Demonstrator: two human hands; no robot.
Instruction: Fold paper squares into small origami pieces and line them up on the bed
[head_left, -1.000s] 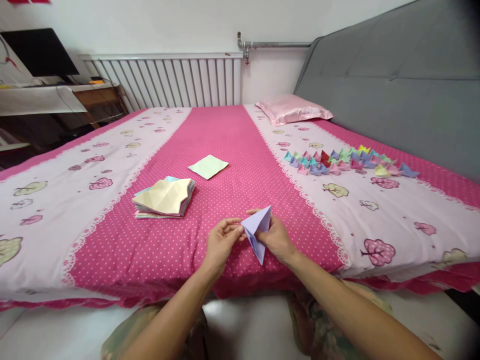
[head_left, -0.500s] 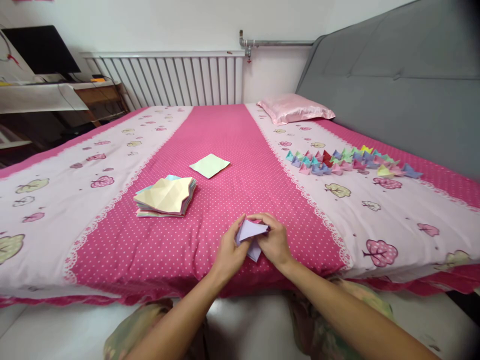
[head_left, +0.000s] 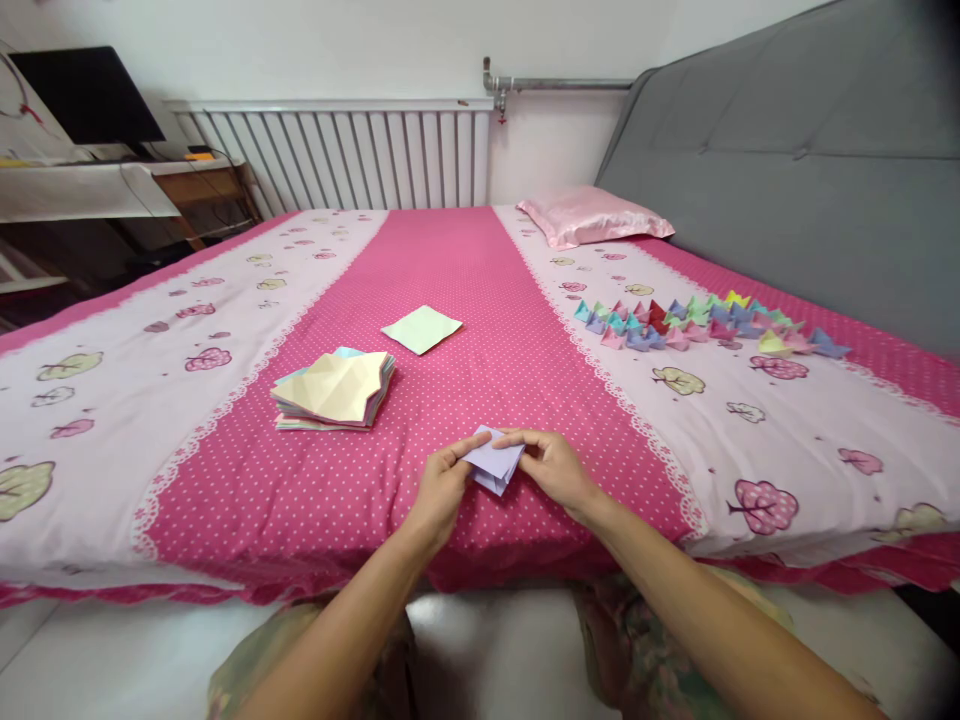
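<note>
A small piece of folded lilac paper [head_left: 496,460] is held between both hands, close to the bed's near edge. My left hand [head_left: 442,490] pinches its left side, thumb below and fingers on top. On the opposite side my right hand [head_left: 553,468] grips it, with fingertips on the upper face. A lower layer of the paper shows beneath the flat top square. To the left lies a stack of creased paper sheets [head_left: 334,388], cream on top. Beyond the hands rests a pale green paper square [head_left: 422,329].
Several folded paper boats [head_left: 697,322] in mixed colours stand in rows at the right. A pink pillow [head_left: 596,216] lies by the grey headboard [head_left: 787,200]. A white radiator [head_left: 337,155] lines the far wall; a monitor [head_left: 86,95] sits on a desk at left.
The lilac paper has gone from a raised pointed shape to a flatter square. Both hands have shifted their hold to its sides. Stack and boats stay put.
</note>
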